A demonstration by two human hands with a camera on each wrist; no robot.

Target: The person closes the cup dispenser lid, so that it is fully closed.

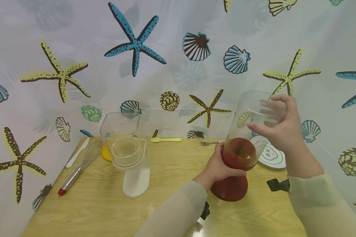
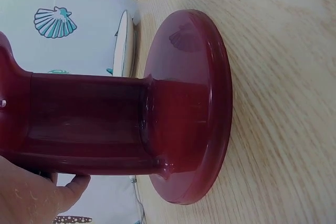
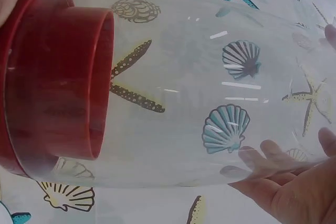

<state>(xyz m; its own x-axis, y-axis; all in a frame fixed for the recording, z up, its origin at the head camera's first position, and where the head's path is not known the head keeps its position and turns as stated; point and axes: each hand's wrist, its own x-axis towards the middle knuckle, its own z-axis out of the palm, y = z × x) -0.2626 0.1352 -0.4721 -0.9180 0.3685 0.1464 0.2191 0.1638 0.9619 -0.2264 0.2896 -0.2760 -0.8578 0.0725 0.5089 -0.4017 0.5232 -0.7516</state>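
A red stand (image 1: 229,189) with a broad round foot rests on the tabletop. Seated in its red collar (image 1: 240,153) is a clear cylinder (image 3: 178,93), tilted slightly right in the head view. My left hand (image 1: 222,166) grips the collar from the left, thumb across its front; part of that hand (image 2: 37,195) shows beside the red stem in the left wrist view. Higher up, my right hand (image 1: 284,125) holds the cylinder near its top, thumb in front and fingers curled round the far side. Those fingers show through the clear wall in the right wrist view.
Left on the table stands a white stand (image 1: 136,181) with a clear container (image 1: 120,126). Beside it lie a whisk (image 1: 83,166), a white knife (image 1: 78,153) and something yellow (image 1: 106,153). A yellow spoon (image 1: 166,140), a fork (image 1: 210,143) and a white plate (image 1: 273,161) lie along the back.
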